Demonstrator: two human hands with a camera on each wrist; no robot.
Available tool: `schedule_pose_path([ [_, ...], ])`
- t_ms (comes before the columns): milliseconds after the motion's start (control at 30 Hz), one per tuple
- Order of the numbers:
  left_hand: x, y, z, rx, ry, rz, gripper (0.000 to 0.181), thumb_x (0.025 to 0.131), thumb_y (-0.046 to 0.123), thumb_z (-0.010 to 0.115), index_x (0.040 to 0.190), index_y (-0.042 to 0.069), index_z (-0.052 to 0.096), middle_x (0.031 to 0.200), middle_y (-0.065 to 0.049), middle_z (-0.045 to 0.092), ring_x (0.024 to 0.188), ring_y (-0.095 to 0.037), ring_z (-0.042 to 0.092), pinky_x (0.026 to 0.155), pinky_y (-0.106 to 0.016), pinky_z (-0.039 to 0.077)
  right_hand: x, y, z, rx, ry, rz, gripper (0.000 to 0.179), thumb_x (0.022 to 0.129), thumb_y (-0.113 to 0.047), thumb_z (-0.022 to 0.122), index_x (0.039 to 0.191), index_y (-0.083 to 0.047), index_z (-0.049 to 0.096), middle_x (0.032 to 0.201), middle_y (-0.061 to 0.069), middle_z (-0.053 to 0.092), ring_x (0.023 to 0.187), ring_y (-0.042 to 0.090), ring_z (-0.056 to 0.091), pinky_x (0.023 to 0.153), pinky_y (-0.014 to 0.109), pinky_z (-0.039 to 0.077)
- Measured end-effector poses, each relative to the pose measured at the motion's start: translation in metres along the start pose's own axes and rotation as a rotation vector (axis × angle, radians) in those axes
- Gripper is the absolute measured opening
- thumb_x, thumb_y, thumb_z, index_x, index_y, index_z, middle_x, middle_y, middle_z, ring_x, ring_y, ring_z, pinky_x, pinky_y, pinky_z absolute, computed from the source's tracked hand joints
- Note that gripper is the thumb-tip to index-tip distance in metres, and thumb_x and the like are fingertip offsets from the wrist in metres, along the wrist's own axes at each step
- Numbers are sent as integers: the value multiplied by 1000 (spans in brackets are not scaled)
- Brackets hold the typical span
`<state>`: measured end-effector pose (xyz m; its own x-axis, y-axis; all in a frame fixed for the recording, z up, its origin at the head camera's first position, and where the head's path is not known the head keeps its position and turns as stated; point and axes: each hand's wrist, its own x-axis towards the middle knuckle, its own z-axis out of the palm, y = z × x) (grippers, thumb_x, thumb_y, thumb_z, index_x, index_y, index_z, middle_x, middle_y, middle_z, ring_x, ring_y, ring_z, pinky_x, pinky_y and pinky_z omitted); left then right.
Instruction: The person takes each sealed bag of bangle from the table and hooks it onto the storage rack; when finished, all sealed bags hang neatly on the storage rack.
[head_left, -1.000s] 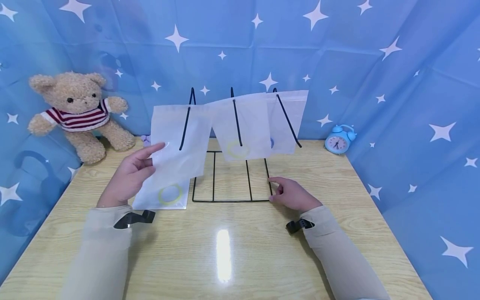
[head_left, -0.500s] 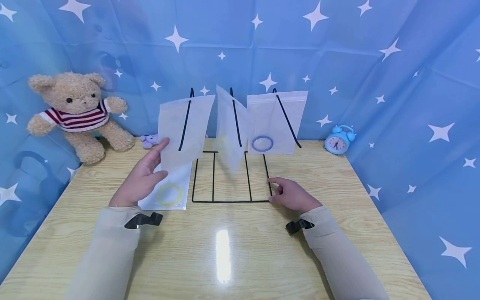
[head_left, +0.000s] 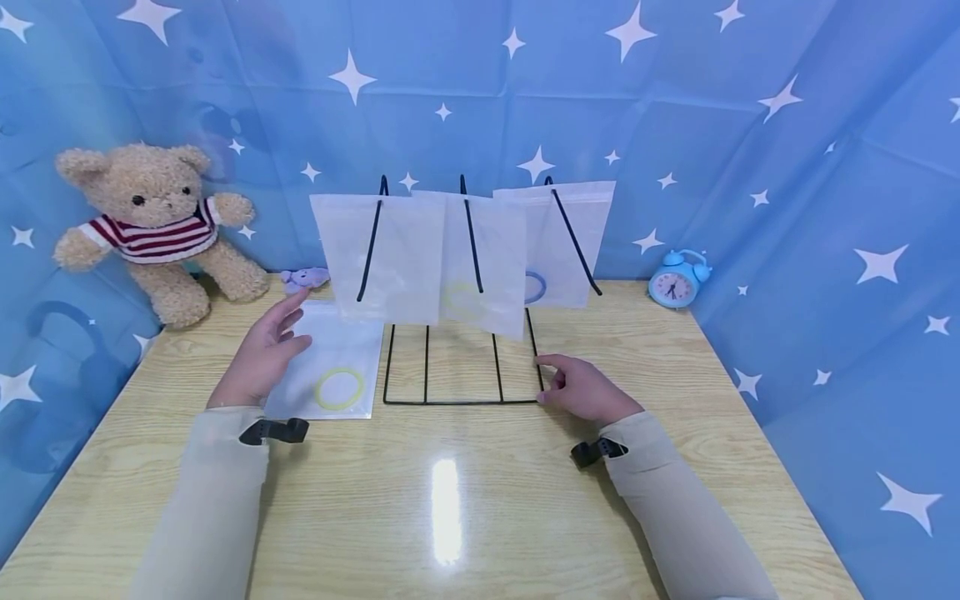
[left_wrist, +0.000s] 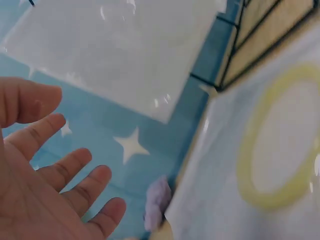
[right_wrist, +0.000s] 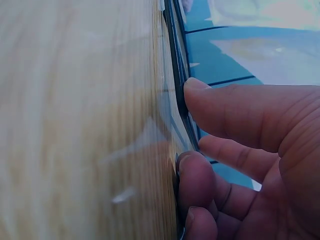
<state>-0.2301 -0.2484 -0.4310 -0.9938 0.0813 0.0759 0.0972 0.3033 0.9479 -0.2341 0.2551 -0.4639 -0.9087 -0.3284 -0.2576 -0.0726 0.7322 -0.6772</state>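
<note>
My left hand (head_left: pixel 258 354) hovers at the left edge of a flat clear bag (head_left: pixel 322 333) with a yellow ring in it, lying on the table. Its fingers are loosely spread and hold nothing in the left wrist view. On the black wire rack (head_left: pixel 461 403) three bags hang from prongs: a left bag (head_left: pixel 405 258), a middle bag (head_left: pixel 498 250) with a faint yellow ring, and a right bag (head_left: pixel 581 217) with a blue ring, partly covered by the middle one. My right hand (head_left: pixel 588 390) grips the rack's front right corner, thumb against the rod (right_wrist: pixel 176 75).
A teddy bear (head_left: pixel 168 242) in a striped sweater sits at the back left, with a small purple toy (head_left: pixel 303 279) beside it. A blue alarm clock (head_left: pixel 673 287) stands at the back right. A blue star-patterned curtain (head_left: pixel 420 83) encloses the wooden table (head_left: pixel 360 500).
My left hand has let go of the left hanging bag and drawn back slightly left. The left and middle bags have swung to face forward. My right hand stays put.
</note>
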Motion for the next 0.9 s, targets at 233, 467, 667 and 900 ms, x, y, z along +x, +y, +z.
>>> schedule_pose_path([
  [233, 4, -22, -12, 193, -9, -169, 69, 109, 21, 57, 169, 12, 25, 174, -16, 24, 155, -49, 28, 120, -70, 32, 0, -1, 1, -3, 6, 1, 68, 96, -23, 77, 158, -18, 49, 87, 6, 63, 69, 22, 55, 60, 36, 47],
  [467, 5, -33, -16, 378, -116, -306, 83, 106, 38, 63, 170, 13, 19, 173, -24, 21, 156, -51, 26, 121, -70, 30, 0, -3, -1, -5, 7, -2, 67, 97, -21, 77, 158, -17, 50, 86, 6, 63, 70, 22, 55, 60, 36, 47],
  [667, 8, -39, -16, 514, -191, -290, 91, 101, 42, 70, 168, 3, 22, 169, -30, 26, 154, -53, 27, 122, -69, 27, 1, -2, 0, -4, 1, 4, 68, 97, -22, 77, 159, -17, 49, 87, 6, 63, 70, 22, 55, 60, 36, 47],
  [900, 7, -35, -13, 616, -200, -284, 104, 92, 46, 78, 165, -3, 23, 167, -35, 24, 153, -56, 24, 122, -71, 24, 1, -1, 0, -10, 3, -3, 69, 97, -23, 77, 159, -17, 49, 88, 6, 63, 71, 22, 56, 61, 36, 47],
])
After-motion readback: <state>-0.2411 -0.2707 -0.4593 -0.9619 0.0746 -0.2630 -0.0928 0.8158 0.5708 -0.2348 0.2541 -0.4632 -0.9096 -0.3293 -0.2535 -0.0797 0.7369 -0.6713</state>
